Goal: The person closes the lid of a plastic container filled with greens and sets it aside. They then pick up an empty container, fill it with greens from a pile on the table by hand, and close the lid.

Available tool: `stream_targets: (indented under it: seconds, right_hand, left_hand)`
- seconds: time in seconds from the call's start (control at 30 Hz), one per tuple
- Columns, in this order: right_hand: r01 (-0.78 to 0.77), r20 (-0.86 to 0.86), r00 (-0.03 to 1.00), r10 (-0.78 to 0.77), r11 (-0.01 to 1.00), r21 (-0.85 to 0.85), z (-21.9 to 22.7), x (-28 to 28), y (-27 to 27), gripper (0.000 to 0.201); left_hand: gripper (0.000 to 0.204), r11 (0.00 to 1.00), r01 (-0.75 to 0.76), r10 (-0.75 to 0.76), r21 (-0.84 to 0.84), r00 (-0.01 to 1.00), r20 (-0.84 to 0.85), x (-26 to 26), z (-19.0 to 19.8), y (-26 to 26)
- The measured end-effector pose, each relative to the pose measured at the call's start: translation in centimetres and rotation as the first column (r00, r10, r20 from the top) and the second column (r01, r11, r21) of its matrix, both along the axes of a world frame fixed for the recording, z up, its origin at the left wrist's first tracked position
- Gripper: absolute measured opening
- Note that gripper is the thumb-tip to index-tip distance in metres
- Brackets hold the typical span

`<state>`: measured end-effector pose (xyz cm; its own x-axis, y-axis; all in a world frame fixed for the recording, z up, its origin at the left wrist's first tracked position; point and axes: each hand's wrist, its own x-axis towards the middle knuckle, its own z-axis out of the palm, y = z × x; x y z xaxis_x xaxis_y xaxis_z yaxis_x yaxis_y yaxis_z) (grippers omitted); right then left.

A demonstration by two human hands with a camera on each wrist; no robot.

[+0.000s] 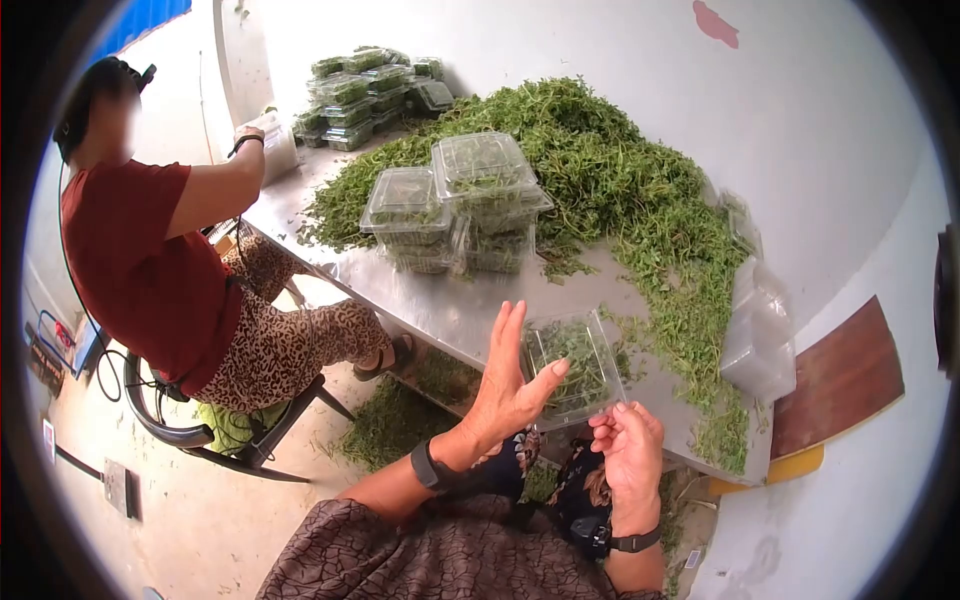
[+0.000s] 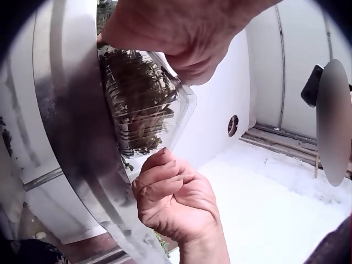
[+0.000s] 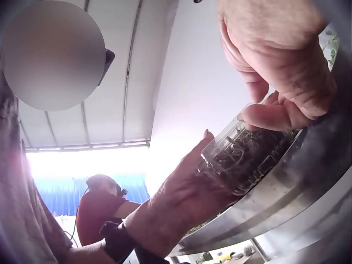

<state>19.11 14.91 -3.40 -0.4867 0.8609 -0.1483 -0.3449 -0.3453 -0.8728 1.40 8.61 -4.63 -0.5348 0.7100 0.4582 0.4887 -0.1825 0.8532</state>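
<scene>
A clear plastic clamshell box (image 1: pixel 575 362) filled with green herbs lies at the near edge of the steel table (image 1: pixel 450 305). My left hand (image 1: pixel 528 350) stands at the box's left side, fingers straight up and thumb tip pressing on the lid. My right hand (image 1: pixel 608 425) is at the box's near corner, its fingers curled and pinching the rim. From the left wrist, the box (image 2: pixel 144 104) juts over the table edge between my left hand (image 2: pixel 181 38) above and my right hand (image 2: pixel 165 181) below. In the right wrist view, my right fingertips (image 3: pixel 264 118) touch the box (image 3: pixel 247 154).
A big heap of loose green herbs (image 1: pixel 620 190) covers the table's far side. Filled clamshell boxes are stacked mid-table (image 1: pixel 465 200) and at the far end (image 1: pixel 365 95). A person in a red shirt (image 1: pixel 140 260) sits at the left. Empty boxes (image 1: pixel 755 335) lie to the right.
</scene>
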Motion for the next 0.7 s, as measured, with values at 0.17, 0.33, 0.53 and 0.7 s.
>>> stream_targets:
  seconds: [0.17,0.33,0.53,0.7]
  right_hand:
    - [0.002,-0.004,1.0,-0.002,1.0,-0.021,-0.2,-0.3,0.0,0.014]
    - [-0.016,0.053,0.998,0.016,1.0,-0.005,-0.3,-0.7,-0.1,0.017]
    - [-0.083,0.026,0.996,0.081,0.995,0.053,-0.9,-0.5,0.3,0.022]
    - [-0.123,-0.024,0.992,0.124,0.992,0.039,-0.7,-0.1,0.4,0.025]
  left_hand:
    - [0.089,0.995,0.057,-0.041,0.081,0.981,-0.191,-0.5,-0.4,-1.1]
    - [0.079,0.996,0.053,-0.083,-0.065,0.671,-0.737,0.8,2.0,-3.1]
    - [0.067,0.994,0.048,-0.107,-0.098,0.597,-0.795,1.1,2.2,-1.8]
    - [0.06,0.991,0.092,-0.132,-0.096,0.569,-0.812,-0.5,2.8,-0.9]
